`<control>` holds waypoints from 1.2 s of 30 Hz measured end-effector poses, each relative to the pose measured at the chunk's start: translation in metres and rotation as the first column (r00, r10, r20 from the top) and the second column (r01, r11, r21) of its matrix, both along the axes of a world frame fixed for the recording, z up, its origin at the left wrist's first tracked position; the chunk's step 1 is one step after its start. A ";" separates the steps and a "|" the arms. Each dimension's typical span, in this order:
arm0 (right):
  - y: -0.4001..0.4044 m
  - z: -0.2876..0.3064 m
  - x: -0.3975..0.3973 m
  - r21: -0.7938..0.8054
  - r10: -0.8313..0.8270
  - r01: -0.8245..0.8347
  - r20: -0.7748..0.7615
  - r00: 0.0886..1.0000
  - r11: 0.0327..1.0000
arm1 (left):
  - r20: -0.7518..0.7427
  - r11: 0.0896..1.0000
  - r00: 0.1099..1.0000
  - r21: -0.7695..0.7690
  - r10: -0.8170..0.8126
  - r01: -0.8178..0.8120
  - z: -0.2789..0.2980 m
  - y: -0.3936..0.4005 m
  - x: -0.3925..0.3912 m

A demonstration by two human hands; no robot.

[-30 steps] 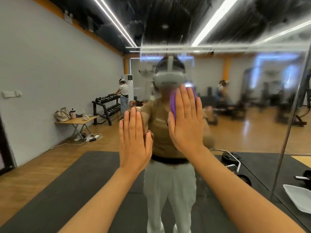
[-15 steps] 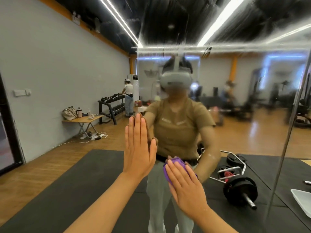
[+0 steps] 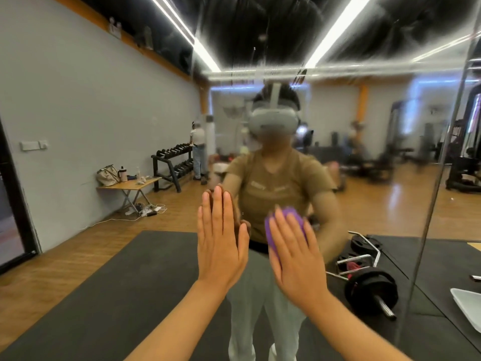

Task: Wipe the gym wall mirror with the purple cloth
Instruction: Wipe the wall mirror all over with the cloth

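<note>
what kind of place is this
A gym, most likely: a dumbbell rack stands by the wall, a loaded barbell lies on black floor mats, and weight machines reflect in the wall mirror.

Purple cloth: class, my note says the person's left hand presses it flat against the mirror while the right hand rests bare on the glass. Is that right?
The hands are swapped. In the head view the right hand presses the purple cloth against the mirror, while the left hand rests bare and flat on the glass.

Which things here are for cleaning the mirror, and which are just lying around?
For the job:
large gym wall mirror
crumpled purple cloth
right hand pressing the cloth
left hand flat on the glass

Just lying about:
black barbell weight
wooden folding table
black dumbbell rack
</note>
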State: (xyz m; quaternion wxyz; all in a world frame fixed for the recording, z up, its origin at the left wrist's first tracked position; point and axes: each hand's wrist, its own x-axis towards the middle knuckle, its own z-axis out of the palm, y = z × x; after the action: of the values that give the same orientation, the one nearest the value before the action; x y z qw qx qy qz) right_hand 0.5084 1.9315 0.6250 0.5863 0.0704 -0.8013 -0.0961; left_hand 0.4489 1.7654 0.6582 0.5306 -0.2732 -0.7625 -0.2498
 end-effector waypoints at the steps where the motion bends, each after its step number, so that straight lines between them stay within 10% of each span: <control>1: 0.007 -0.027 0.005 0.039 -0.033 0.031 0.047 0.998 0.999 | -0.002 1.000 1.000 -0.012 -0.001 0.001 -0.002 0.002 0.002; 7: 0.026 -0.050 0.018 0.134 -0.071 0.053 0.130 0.989 0.990 | -0.003 0.998 1.000 -0.060 -0.001 0.001 -0.010 0.017 0.010; 17: 0.052 0.138 0.015 -0.192 -0.078 0.043 -0.181 0.980 0.980 | 0.004 0.999 1.000 -0.050 -0.011 0.011 -0.012 0.036 0.017; 28: 0.071 -0.072 0.035 0.298 -0.144 0.102 0.123 0.982 0.949 | 0.015 1.000 1.000 -0.020 0.013 -0.013 -0.013 0.046 0.022; 36: 0.086 0.084 0.035 0.018 -0.016 0.017 -0.067 0.998 1.000 | 0.042 1.000 0.999 -0.027 -0.014 0.015 -0.015 0.065 0.034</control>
State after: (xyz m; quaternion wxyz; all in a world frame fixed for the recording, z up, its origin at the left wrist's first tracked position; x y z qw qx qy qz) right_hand 0.5436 2.0180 0.7092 0.6111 0.0659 -0.7810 -0.1107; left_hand 0.4827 1.8308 0.6436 0.5089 -0.2809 -0.7747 -0.2487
